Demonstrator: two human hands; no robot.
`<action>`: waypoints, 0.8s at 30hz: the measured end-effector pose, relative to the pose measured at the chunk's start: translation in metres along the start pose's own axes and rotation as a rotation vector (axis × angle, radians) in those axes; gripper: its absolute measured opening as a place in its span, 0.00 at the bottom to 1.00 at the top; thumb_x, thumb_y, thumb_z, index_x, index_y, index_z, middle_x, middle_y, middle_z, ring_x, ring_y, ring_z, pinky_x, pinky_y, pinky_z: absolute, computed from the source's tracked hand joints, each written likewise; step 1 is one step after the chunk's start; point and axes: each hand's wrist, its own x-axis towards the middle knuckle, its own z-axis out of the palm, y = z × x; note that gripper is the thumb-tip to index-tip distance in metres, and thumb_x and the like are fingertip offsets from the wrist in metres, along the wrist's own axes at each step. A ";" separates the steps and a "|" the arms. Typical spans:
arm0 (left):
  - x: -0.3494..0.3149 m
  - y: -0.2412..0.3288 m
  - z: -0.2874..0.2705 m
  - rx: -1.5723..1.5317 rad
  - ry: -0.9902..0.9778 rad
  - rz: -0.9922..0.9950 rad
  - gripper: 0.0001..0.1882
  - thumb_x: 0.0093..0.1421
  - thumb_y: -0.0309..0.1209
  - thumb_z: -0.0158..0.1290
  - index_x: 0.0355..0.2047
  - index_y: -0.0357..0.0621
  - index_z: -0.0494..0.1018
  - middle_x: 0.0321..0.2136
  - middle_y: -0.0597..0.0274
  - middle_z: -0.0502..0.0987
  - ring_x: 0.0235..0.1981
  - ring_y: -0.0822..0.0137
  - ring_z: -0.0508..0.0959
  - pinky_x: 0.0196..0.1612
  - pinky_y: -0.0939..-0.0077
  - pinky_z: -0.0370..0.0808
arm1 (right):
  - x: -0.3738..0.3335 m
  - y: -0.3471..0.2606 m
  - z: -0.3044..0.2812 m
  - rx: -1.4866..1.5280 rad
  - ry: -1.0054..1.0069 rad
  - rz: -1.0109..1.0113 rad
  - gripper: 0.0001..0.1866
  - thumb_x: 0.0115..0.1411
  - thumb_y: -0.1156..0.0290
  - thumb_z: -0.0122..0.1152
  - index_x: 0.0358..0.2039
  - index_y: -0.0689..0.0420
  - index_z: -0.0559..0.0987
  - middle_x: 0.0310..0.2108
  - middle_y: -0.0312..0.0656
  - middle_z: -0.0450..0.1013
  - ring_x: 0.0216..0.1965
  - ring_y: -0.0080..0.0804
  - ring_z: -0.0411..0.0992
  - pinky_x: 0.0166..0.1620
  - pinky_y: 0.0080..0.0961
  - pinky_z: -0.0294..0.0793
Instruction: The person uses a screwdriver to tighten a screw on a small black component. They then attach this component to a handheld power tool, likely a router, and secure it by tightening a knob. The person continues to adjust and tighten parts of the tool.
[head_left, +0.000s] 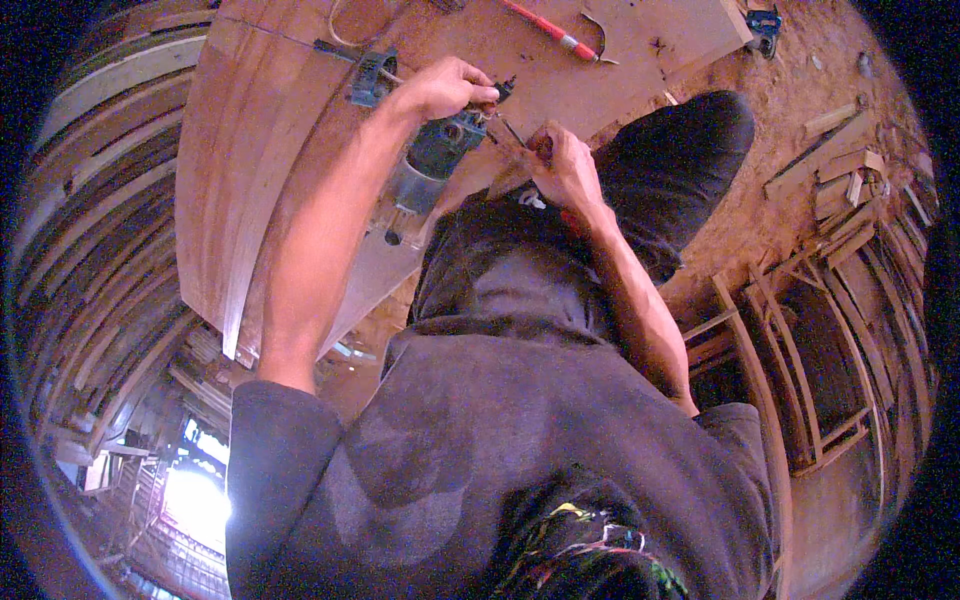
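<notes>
My left hand [450, 90] is closed in a pinch beside a small dark part [506, 90], at the top end of a blue-grey power tool motor [432, 165]. The motor lies tilted near my lap, its cylindrical body below the left wrist. Lower and to the right, my right hand [565, 168] is closed around a thin metal-shafted tool [514, 133], whose shaft points up-left toward the motor's end. The fist hides its handle. A blue power tool base [372, 80] sits on the board, left of my left hand and apart from the motor.
A large wooden board [240, 170] spreads before me. On it lies a red pen-like tool [555, 32] with a pointed tip. Another blue tool [764, 32] rests beyond the board's right corner. Stacked planks [110, 190] line the left; wooden frames [800, 350] stand at right.
</notes>
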 end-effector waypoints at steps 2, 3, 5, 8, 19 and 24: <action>-0.003 0.001 0.001 0.002 0.023 0.003 0.17 0.65 0.40 0.59 0.40 0.36 0.83 0.33 0.63 0.84 0.35 0.71 0.80 0.42 0.70 0.77 | -0.006 -0.014 -0.007 -0.080 -0.064 0.078 0.16 0.57 0.58 0.70 0.34 0.57 0.79 0.32 0.53 0.79 0.37 0.55 0.79 0.40 0.46 0.76; -0.005 0.001 0.002 0.026 0.045 0.011 0.17 0.65 0.40 0.59 0.40 0.36 0.83 0.33 0.63 0.84 0.35 0.71 0.80 0.42 0.71 0.77 | -0.007 -0.010 -0.006 -0.118 -0.009 -0.051 0.14 0.58 0.54 0.67 0.38 0.50 0.82 0.34 0.53 0.80 0.38 0.59 0.79 0.40 0.52 0.77; -0.006 0.002 0.003 0.023 0.056 0.020 0.17 0.65 0.41 0.59 0.41 0.36 0.82 0.33 0.62 0.84 0.36 0.70 0.80 0.43 0.71 0.77 | -0.002 -0.005 -0.009 -0.188 -0.071 -0.100 0.15 0.59 0.56 0.67 0.40 0.53 0.81 0.34 0.52 0.80 0.38 0.54 0.79 0.40 0.48 0.77; -0.006 -0.002 0.002 0.010 0.069 0.045 0.17 0.63 0.40 0.60 0.41 0.36 0.83 0.34 0.61 0.85 0.35 0.70 0.81 0.43 0.71 0.77 | 0.013 -0.001 -0.014 -0.109 0.102 -0.245 0.19 0.60 0.58 0.67 0.47 0.55 0.80 0.36 0.52 0.79 0.38 0.50 0.79 0.42 0.44 0.77; -0.003 -0.007 0.000 0.114 0.073 0.158 0.15 0.63 0.35 0.55 0.43 0.38 0.83 0.34 0.53 0.85 0.35 0.67 0.82 0.42 0.69 0.76 | 0.066 -0.019 -0.038 0.045 -0.139 -0.582 0.19 0.60 0.69 0.66 0.51 0.61 0.79 0.46 0.53 0.79 0.47 0.52 0.78 0.51 0.38 0.76; 0.003 -0.019 0.013 0.257 0.225 0.152 0.16 0.62 0.37 0.52 0.44 0.43 0.83 0.43 0.47 0.83 0.44 0.54 0.82 0.51 0.56 0.75 | 0.077 -0.007 -0.033 0.122 -0.180 -0.571 0.16 0.61 0.71 0.65 0.49 0.62 0.80 0.45 0.50 0.80 0.47 0.45 0.79 0.53 0.35 0.76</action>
